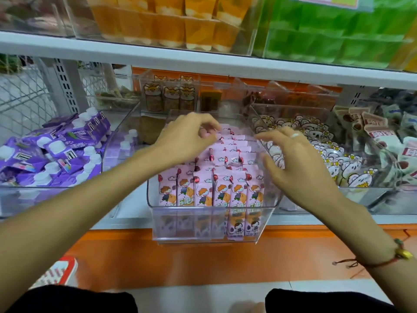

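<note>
A clear plastic bin (155, 213) juts out from the front edge of the shelf, packed with upright rows of pink snack packets (228, 190) printed with a cartoon child. My left hand (187, 138) reaches over the back left of the bin, fingers bent, fingertips touching the tops of the rear packets. My right hand (293, 163) hovers over the bin's right wall with fingers spread and loosely bent, holding nothing. It wears a ring, and a red cord bracelet sits on the wrist.
A bin of purple pouches with white caps (56, 152) stands to the left. A bin of white bear-print packets (327, 154) stands to the right. Small clear boxes (171, 96) line the back. An upper shelf (203, 62) with orange and green goods overhangs.
</note>
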`<action>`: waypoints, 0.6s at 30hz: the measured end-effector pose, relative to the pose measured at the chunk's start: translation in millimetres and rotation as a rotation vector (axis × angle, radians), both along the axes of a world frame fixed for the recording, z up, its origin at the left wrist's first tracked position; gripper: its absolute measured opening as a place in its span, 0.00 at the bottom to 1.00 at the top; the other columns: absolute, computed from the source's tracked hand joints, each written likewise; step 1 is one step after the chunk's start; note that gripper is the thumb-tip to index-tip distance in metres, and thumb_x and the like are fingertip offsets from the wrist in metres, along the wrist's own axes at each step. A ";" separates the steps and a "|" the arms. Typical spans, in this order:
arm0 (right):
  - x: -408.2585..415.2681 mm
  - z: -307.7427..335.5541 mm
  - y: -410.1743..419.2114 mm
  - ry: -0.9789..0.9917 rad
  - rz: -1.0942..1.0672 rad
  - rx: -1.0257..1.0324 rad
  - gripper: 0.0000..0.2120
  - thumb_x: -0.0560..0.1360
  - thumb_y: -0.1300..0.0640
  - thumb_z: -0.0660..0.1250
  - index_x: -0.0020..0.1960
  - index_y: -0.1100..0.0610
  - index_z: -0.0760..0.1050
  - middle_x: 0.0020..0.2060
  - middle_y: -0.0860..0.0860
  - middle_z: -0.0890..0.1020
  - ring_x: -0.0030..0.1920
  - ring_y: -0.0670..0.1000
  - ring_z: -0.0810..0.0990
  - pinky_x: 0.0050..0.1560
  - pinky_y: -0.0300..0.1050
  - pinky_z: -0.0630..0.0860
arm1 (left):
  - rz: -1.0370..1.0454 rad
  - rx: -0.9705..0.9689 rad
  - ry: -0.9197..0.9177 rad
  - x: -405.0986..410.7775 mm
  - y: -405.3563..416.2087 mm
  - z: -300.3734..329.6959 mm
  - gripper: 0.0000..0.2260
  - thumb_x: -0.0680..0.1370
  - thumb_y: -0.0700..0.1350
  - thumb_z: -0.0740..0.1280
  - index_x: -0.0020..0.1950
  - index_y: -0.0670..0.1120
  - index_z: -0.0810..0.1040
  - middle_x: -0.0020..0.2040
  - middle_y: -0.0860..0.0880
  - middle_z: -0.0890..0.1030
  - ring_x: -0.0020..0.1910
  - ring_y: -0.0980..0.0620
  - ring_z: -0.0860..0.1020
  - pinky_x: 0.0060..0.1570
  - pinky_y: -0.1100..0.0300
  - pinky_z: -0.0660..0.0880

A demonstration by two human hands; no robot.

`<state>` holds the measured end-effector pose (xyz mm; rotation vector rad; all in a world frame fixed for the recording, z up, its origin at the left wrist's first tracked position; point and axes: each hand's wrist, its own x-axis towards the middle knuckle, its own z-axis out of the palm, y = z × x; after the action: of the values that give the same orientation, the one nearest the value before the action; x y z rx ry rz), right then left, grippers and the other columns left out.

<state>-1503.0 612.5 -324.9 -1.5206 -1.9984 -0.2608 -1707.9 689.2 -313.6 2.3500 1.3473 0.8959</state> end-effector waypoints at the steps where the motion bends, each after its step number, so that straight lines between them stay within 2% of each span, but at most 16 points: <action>1: 2.4 -2.8 1.8 0.031 -0.022 -0.022 0.16 0.76 0.60 0.64 0.63 0.56 0.75 0.53 0.52 0.77 0.53 0.53 0.75 0.48 0.41 0.67 | 0.020 -0.014 0.028 4.9 12.8 4.0 0.10 0.78 0.45 0.67 0.59 0.52 0.79 0.53 0.54 0.81 0.48 0.59 0.77 0.51 0.57 0.76; 3: 4.6 -8.4 4.5 0.097 -0.044 -0.084 0.16 0.77 0.57 0.63 0.64 0.55 0.73 0.51 0.50 0.76 0.49 0.51 0.76 0.47 0.45 0.72 | 0.045 -0.049 0.130 17.0 40.9 7.0 0.13 0.79 0.43 0.65 0.64 0.50 0.76 0.60 0.52 0.79 0.55 0.54 0.77 0.58 0.53 0.75; 5: 5.5 -11.7 5.8 0.152 -0.061 -0.110 0.14 0.77 0.55 0.63 0.61 0.52 0.75 0.45 0.45 0.77 0.43 0.49 0.77 0.43 0.46 0.74 | 0.072 -0.081 0.232 30.3 66.5 5.0 0.15 0.80 0.43 0.63 0.66 0.50 0.74 0.64 0.51 0.77 0.59 0.51 0.76 0.58 0.55 0.74; 8: 7.7 -15.3 9.6 0.184 -0.057 -0.125 0.12 0.76 0.53 0.63 0.59 0.48 0.76 0.39 0.41 0.78 0.38 0.47 0.78 0.39 0.46 0.75 | 0.137 -0.081 0.331 46.2 97.1 -1.8 0.14 0.80 0.43 0.62 0.66 0.49 0.75 0.66 0.49 0.75 0.60 0.48 0.76 0.57 0.58 0.73; 11: 10.2 -18.1 12.6 0.219 -0.041 -0.142 0.12 0.76 0.51 0.62 0.59 0.46 0.73 0.37 0.44 0.79 0.36 0.47 0.78 0.37 0.48 0.75 | 0.209 -0.054 0.399 57.9 111.7 -9.7 0.13 0.80 0.45 0.64 0.64 0.49 0.76 0.63 0.48 0.76 0.60 0.46 0.75 0.56 0.57 0.72; 14: 10.0 -20.7 14.0 0.226 -0.013 -0.151 0.11 0.76 0.50 0.61 0.58 0.45 0.70 0.30 0.47 0.76 0.31 0.49 0.77 0.33 0.52 0.74 | 0.234 0.001 0.462 65.6 117.7 -16.3 0.12 0.79 0.48 0.65 0.61 0.47 0.78 0.60 0.46 0.77 0.58 0.46 0.75 0.59 0.52 0.74; 18: 10.4 -22.0 15.6 0.262 0.003 -0.160 0.10 0.76 0.50 0.62 0.57 0.45 0.70 0.26 0.46 0.73 0.28 0.45 0.75 0.30 0.48 0.70 | 0.263 0.054 0.394 70.6 120.5 -16.1 0.05 0.78 0.42 0.66 0.52 0.46 0.78 0.53 0.47 0.77 0.54 0.48 0.76 0.58 0.52 0.75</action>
<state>-1492.6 628.0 -346.9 -1.5599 -1.8480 0.0987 -1637.4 809.7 -329.7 2.5214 1.8387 0.5518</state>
